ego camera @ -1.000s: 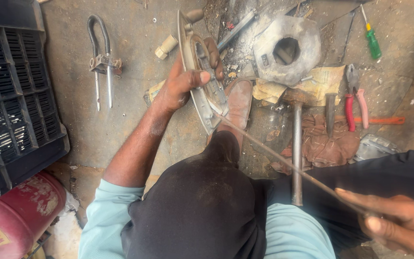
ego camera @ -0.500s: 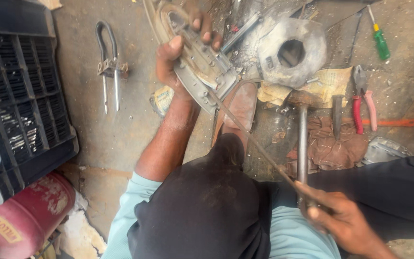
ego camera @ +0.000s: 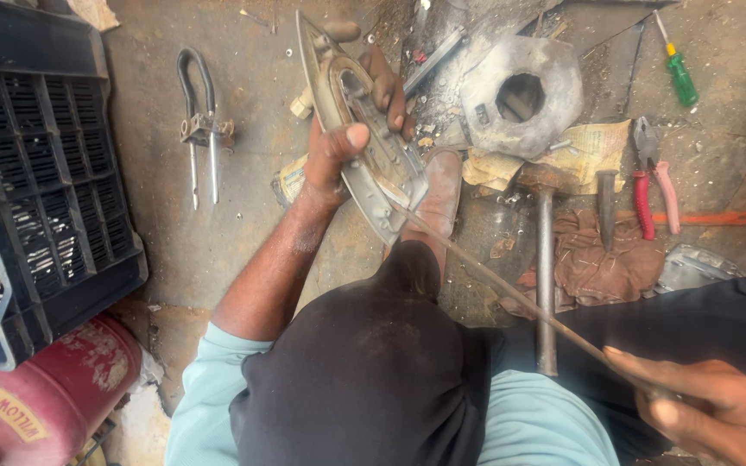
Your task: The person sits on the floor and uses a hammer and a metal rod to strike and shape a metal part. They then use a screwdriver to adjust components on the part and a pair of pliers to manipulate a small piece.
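Iron soleplate held on edge against the foot, thin rod worked at its lower end
Soleplate (ego camera: pixel 364 147): rigid, likely heavy; left hand (ego camera: pixel 343 151) wraps its rim. Rod (ego camera: pixel 511 298): slim, probably springy; right hand (ego camera: pixel 718 414) pinches the near end

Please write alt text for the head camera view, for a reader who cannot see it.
The person's left hand grips a flat, pointed grey metal plate stood on edge against the foot, while the right hand holds a long thin metal rod whose tip meets the plate. A steel hammer, red-handled pliers and a green screwdriver lie on the dirty concrete floor.
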